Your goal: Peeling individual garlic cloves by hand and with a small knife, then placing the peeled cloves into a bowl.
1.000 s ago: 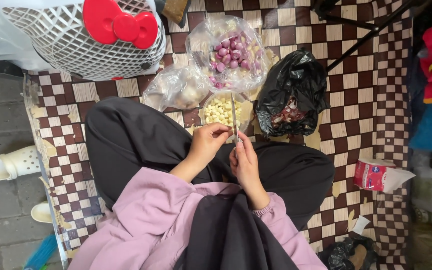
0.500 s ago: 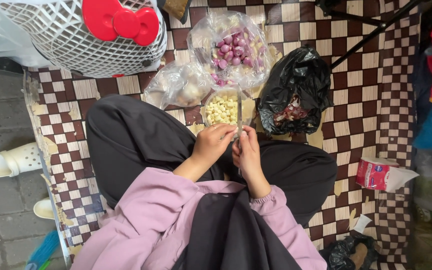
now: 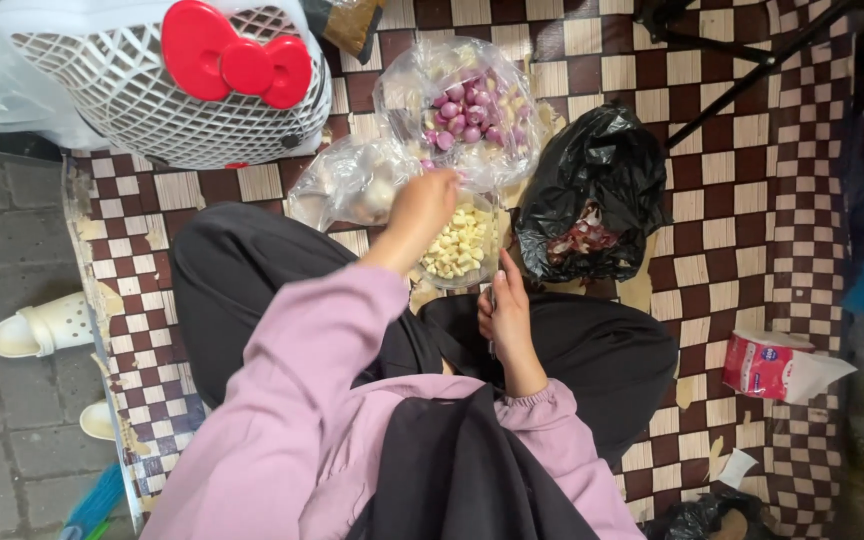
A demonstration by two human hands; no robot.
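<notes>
Knife upright in right hand

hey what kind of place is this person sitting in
Probably an informal outdoor spot, maybe a street-side stall: a checkered mat laid beside paving stones, with bags of purple garlic cloves and peeled cloves, sandals left off the mat.

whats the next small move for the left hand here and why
Probably to close the fingers on one purple clove and draw it back to the lap. The left hand is stretched out to the edge of the clear bag of unpeeled purple garlic cloves, just above the bag of peeled pale cloves, while the right hand waits at the lap, apparently holding a small knife, partly hidden.
</notes>
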